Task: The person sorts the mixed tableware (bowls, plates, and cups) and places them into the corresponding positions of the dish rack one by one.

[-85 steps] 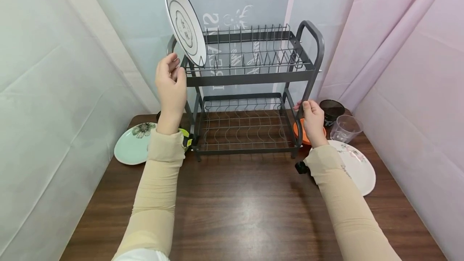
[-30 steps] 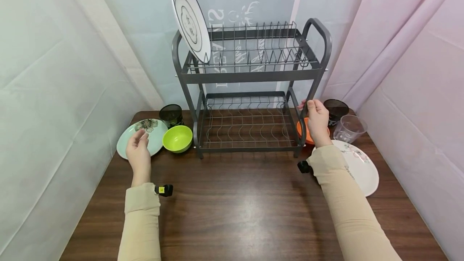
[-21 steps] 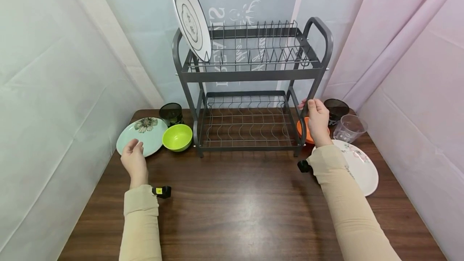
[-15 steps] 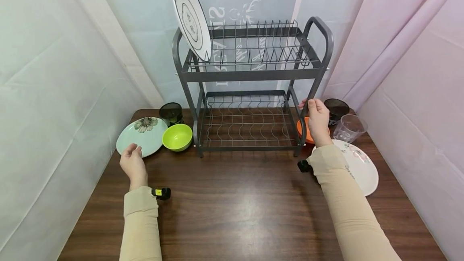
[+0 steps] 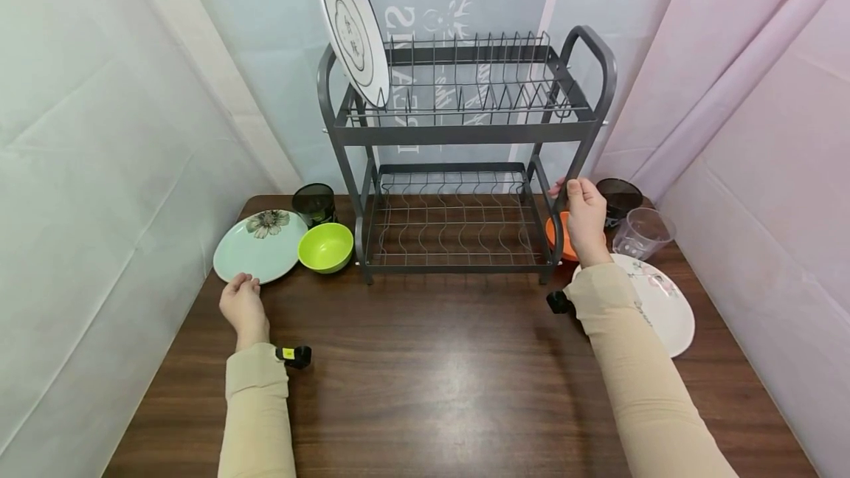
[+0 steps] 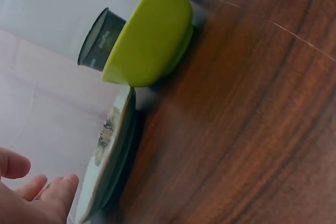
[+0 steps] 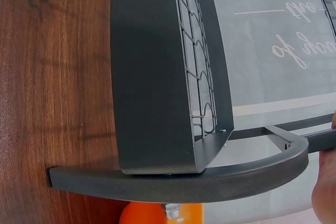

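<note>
My left hand [image 5: 243, 308] is at the near edge of the mint-green plate [image 5: 255, 253] with a dark flower print. In the left wrist view its thumb and fingers [image 6: 60, 195] are apart with nothing between them; whether they touch the rim I cannot tell. My right hand [image 5: 586, 216] grips the right front post of the black two-tier dish rack [image 5: 458, 133]. In the right wrist view only a bit of that hand shows, beside the rack's curved leg [image 7: 236, 182]. On the rack's upper tier a white plate [image 5: 355, 35] leans at the left end.
A lime-green bowl [image 5: 325, 248] and a dark cup [image 5: 314, 203] stand left of the rack. To its right are an orange bowl [image 5: 564, 238], partly hidden, another dark cup [image 5: 617, 198], a clear cup [image 5: 643, 233] and a white floral plate [image 5: 657, 308]. Fabric walls enclose the wooden table [image 5: 425, 389].
My left hand has come down from beside the white plate on the rack to the mint-green plate's near edge. The right hand stays on the post. The head view has tilted slightly.
</note>
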`<state>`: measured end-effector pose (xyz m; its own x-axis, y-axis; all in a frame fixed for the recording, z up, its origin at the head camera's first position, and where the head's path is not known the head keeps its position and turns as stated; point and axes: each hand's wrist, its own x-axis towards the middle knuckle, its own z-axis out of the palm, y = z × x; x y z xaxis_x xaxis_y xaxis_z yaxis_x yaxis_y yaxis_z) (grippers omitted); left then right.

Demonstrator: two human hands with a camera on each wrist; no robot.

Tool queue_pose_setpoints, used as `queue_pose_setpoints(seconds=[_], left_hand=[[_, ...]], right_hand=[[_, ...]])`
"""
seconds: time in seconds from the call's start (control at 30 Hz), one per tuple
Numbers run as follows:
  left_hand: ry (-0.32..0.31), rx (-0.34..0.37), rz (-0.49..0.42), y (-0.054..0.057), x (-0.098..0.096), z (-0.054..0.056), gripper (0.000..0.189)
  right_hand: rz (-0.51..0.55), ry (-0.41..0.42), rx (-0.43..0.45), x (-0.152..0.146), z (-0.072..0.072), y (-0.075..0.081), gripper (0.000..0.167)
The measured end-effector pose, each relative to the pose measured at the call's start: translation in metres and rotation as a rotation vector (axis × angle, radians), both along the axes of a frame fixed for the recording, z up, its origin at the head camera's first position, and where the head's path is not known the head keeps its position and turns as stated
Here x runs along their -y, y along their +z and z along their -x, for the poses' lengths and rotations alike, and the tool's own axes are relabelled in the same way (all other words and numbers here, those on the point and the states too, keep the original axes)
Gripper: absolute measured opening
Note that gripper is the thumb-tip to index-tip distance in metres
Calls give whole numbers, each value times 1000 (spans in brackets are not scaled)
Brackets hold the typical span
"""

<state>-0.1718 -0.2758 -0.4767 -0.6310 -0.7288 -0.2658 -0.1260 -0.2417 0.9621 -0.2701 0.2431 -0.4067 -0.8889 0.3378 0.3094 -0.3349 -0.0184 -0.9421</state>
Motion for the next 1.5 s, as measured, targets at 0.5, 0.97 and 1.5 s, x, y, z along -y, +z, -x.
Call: queue_pose_setpoints(seconds=[0.5, 0.97, 1.5], left_hand=[[-20, 58, -326, -1, 2, -2, 49], [-145, -51, -693, -5, 2, 9, 53], [12, -121, -940, -10, 8, 28, 53]], right_hand=[[-15, -13, 22, 1, -3, 3, 30], [-63, -25, 50, 0, -3, 1, 34], [-49, -23, 49, 2, -5, 2, 31]])
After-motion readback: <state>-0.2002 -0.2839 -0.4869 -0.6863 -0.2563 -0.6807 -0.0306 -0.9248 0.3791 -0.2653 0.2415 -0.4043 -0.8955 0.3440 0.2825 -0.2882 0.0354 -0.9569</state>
